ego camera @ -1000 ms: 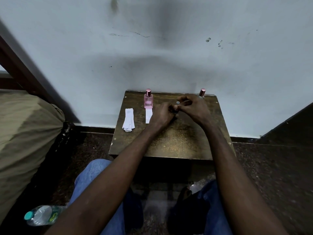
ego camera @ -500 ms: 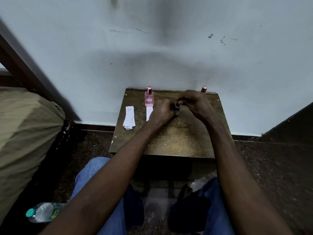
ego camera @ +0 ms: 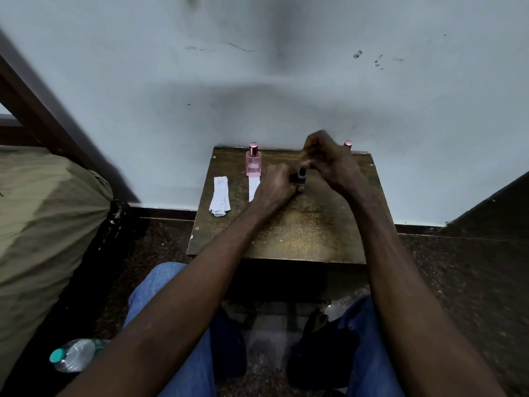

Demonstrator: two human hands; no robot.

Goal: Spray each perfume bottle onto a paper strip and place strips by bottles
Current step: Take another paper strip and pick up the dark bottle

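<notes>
A small dark perfume bottle stands on the wooden table, gripped by my left hand. My right hand hovers just above the bottle's top with its fingers pinched; it is blurred, and what it holds is hidden. A pink perfume bottle stands at the back left with one white paper strip lying in front of it. Behind my right hand, only the pink cap of another bottle shows. A stack of white paper strips lies near the table's left edge.
The table stands against a pale wall. A large olive bundle fills the left side. A plastic water bottle lies on the dark floor at lower left. My knees in blue jeans are below the table's front edge.
My right hand has lifted up and away from the dark bottle's top, where both hands were closed together earlier. My left hand stays on the bottle.
</notes>
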